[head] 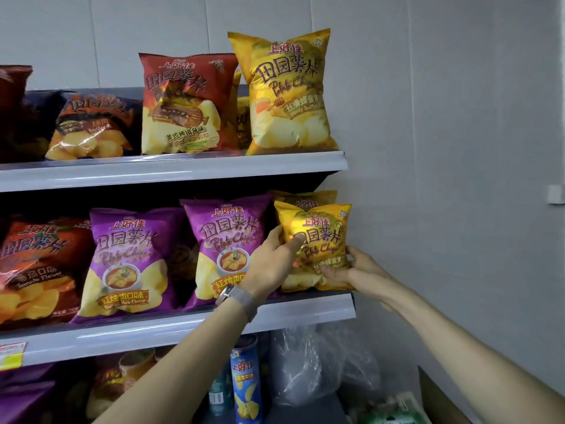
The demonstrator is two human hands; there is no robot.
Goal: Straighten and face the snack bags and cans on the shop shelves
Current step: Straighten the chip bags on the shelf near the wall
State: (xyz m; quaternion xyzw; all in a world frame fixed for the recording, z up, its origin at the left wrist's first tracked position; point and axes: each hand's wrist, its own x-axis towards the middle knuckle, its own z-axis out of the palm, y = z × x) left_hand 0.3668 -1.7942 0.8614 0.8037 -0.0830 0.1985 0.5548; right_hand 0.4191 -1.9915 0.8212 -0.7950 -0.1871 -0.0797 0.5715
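Observation:
A small yellow chip bag [321,237] stands upright at the right end of the middle shelf [305,310], label facing out. My left hand [273,261] grips its left edge, thumb across the front. My right hand [354,270] holds its lower right corner. Another yellow bag [305,197] peeks out behind it. To the left stand two purple bags [226,249] [128,264] and a red tomato bag [36,264]. On the top shelf [183,172] a large yellow bag [290,93] and a red bag [183,102] stand upright; a dark bag [91,127] leans back.
A blue chip can [246,384] stands on the lowest visible level, with a clear plastic bag [308,365] to its right. A grey wall [458,148] runs close along the shelves' right end. A dark red bag [12,111] sits at the top left.

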